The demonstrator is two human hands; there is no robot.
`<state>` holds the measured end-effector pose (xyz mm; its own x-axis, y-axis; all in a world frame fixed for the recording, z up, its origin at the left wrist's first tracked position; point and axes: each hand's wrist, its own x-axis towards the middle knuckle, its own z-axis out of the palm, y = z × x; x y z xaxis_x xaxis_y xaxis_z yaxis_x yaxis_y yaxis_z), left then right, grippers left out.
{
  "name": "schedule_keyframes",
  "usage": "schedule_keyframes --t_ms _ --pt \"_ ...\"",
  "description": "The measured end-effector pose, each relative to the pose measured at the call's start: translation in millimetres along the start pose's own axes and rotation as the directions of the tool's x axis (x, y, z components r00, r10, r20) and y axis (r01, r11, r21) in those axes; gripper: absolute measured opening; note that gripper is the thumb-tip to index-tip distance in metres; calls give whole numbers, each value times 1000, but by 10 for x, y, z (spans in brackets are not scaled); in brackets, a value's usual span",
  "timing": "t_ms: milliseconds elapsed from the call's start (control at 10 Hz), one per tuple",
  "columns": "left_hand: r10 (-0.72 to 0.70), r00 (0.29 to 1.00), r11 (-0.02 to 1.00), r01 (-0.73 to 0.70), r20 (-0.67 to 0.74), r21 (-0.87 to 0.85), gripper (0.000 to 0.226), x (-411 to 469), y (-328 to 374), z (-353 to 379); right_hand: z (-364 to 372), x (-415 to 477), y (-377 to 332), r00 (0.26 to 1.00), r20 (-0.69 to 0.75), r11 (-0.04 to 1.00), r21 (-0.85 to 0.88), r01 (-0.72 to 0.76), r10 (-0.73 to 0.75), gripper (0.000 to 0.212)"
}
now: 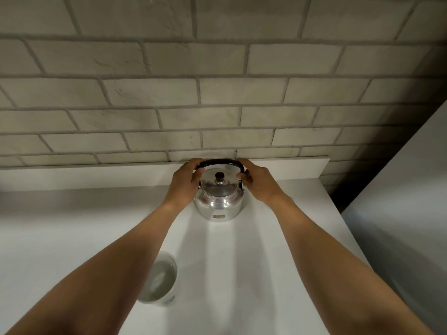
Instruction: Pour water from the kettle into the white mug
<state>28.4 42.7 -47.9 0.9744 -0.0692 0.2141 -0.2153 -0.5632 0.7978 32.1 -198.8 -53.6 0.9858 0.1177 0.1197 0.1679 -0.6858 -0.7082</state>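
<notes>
A shiny metal kettle [219,205] with a black knob on its lid stands on the white counter [72,226] close to the back wall. Its black handle arches upright over the lid. My left hand [185,181] grips the handle's left end and my right hand [256,181] grips its right end. The white mug [160,281] stands nearer to me, left of centre, with water in it. My left forearm crosses over the mug's left side and hides part of it.
A grey brick wall [217,105] rises directly behind the kettle above a low white ledge. The counter's right edge runs diagonally, with a pale grey panel [399,201] and a dark gap beyond it.
</notes>
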Motion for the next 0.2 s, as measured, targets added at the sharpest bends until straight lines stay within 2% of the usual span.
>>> schedule_keyframes --t_ms 100,200 --pt "-3 1000 1000 3 29 -2 31 3 -9 -1 -8 -16 -15 999 -3 999 30 -33 33 47" --pt "-17 998 1000 16 65 17 44 -11 66 -11 -36 -95 -83 997 27 998 11 -68 68 67"
